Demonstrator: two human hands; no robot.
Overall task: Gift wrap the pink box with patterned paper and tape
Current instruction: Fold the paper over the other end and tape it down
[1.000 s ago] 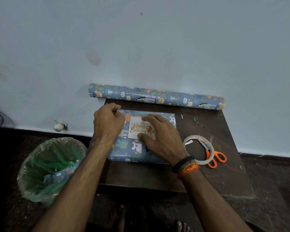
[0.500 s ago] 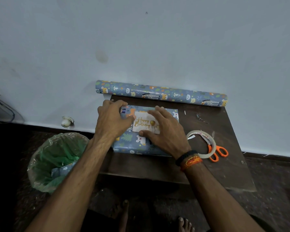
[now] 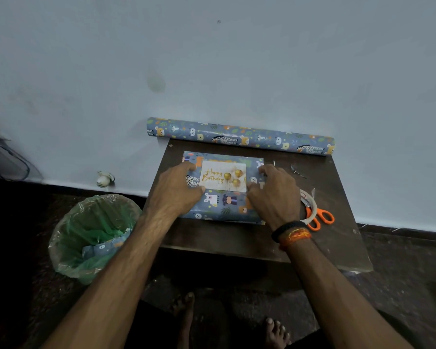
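The box (image 3: 227, 206) lies flat on the dark brown table (image 3: 237, 240), fully covered in blue animal-print paper. A white "Happy Birthday" card (image 3: 223, 175) with gold balloons sits on its top face. My left hand (image 3: 176, 190) rests on the box at the card's left edge, thumb and fingers touching that edge. My right hand (image 3: 275, 195) rests at the card's right edge, fingers loosely bent on the wrapped top. The roll of the same patterned paper (image 3: 239, 136) lies along the wall behind the box. A clear tape ring (image 3: 310, 202) lies right of my right hand.
Orange-handled scissors (image 3: 321, 217) lie under the tape ring near the table's right side. A bin lined with a green bag (image 3: 93, 235), holding paper scraps, stands on the floor left of the table. Bare feet (image 3: 275, 331) show below the table's front edge.
My right hand slid off the card to its right edge, uncovering the whole card. My left hand shifted to the card's left edge. The camera view drifted slightly.
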